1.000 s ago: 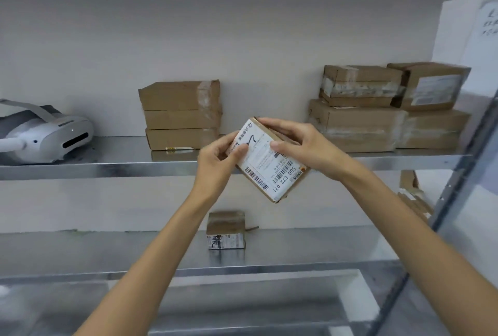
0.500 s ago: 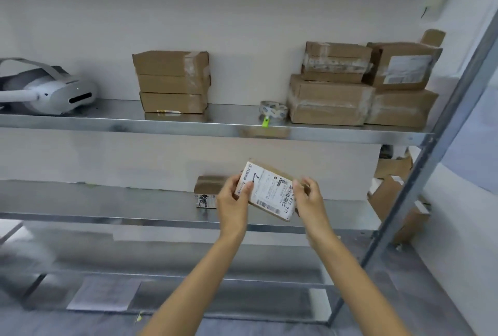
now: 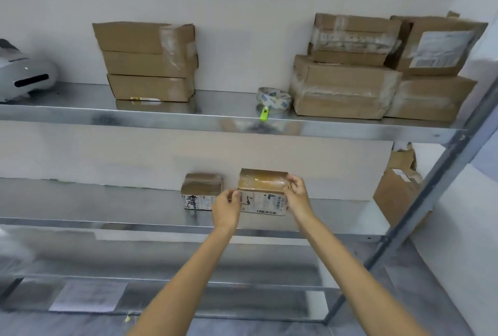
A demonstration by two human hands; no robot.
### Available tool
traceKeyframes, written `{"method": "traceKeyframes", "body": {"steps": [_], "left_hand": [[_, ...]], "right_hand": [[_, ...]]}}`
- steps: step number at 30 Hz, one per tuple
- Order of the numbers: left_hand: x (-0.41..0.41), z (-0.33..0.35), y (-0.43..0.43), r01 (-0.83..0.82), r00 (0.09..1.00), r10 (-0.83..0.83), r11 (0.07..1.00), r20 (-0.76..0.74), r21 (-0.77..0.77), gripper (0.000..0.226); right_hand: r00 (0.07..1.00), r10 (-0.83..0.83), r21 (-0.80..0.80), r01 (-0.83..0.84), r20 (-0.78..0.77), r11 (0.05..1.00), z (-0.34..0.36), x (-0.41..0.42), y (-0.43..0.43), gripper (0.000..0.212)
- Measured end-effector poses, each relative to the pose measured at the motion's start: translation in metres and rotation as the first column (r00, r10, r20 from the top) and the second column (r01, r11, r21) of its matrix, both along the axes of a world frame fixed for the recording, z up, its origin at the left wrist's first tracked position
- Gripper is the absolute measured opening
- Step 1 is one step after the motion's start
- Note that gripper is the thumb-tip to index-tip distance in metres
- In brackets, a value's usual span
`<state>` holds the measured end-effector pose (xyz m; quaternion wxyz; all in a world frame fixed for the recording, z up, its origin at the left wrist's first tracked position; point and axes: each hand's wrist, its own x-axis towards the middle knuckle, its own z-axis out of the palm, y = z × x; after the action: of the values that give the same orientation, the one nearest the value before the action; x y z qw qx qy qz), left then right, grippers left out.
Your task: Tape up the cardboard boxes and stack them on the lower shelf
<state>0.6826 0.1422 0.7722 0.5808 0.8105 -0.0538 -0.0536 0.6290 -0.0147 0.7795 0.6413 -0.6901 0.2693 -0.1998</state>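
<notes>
The left grip (image 3: 225, 207) is clamped on the left end of the taped box (image 3: 262, 191), thumb against the labelled front and fingers curled round the side. The right grip (image 3: 297, 195) is clamped on the same box, pinching its upper right corner. The box stands on its long edge at the lower shelf (image 3: 107, 206), label facing forward and the clear-taped brown face up. Whether its underside rests fully on the metal cannot be told.

From the left, the upper shelf (image 3: 80, 116) carries a white headset (image 3: 25, 77). Next stands a stack of three boxes (image 3: 148, 62), then a tape roll (image 3: 273, 97) with a green tab (image 3: 264, 114) at the shelf's front edge. Beyond it sits a cluster of taped cartons (image 3: 347, 77), topped at the far right by a tilted labelled carton (image 3: 436, 44).

On the lower shelf, a small box (image 3: 202, 191) stands just beside the left grip, near the held box but apart from it. A paper sheet (image 3: 86, 296) lies on the bottom shelf (image 3: 188, 306). Right of the rack, past the slanted metal upright (image 3: 431, 187), torn cartons (image 3: 398, 190) lean against the wall.
</notes>
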Motion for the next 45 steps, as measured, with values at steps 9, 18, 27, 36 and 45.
{"method": "traceKeyframes", "body": {"steps": [9,18,27,36,45], "left_hand": [[0.092,-0.048,-0.028,0.147,0.957,-0.11,0.982,-0.269,0.122,0.032],[0.115,-0.068,-0.035,0.108,0.947,-0.013,0.954,-0.32,0.28,0.032],[0.112,-0.057,-0.036,0.166,0.932,-0.061,0.949,-0.358,0.269,0.055],[0.117,-0.051,-0.029,0.185,0.923,-0.063,0.937,-0.38,0.295,0.05],[0.121,-0.053,-0.032,0.266,0.879,-0.079,0.899,-0.47,0.348,0.037]], "right_hand": [[0.989,-0.022,0.143,0.043,-0.148,0.989,-0.081,0.081,-0.033,0.052],[0.978,0.006,-0.025,-0.011,-0.207,1.0,-0.114,0.113,-0.014,0.057],[0.965,0.053,-0.076,-0.075,-0.257,0.994,-0.116,0.123,-0.016,0.057],[0.95,0.097,-0.108,-0.135,-0.296,0.985,-0.114,0.129,-0.015,0.056],[0.948,0.015,-0.173,-0.074,-0.317,0.982,-0.098,0.12,-0.017,0.05]]}}
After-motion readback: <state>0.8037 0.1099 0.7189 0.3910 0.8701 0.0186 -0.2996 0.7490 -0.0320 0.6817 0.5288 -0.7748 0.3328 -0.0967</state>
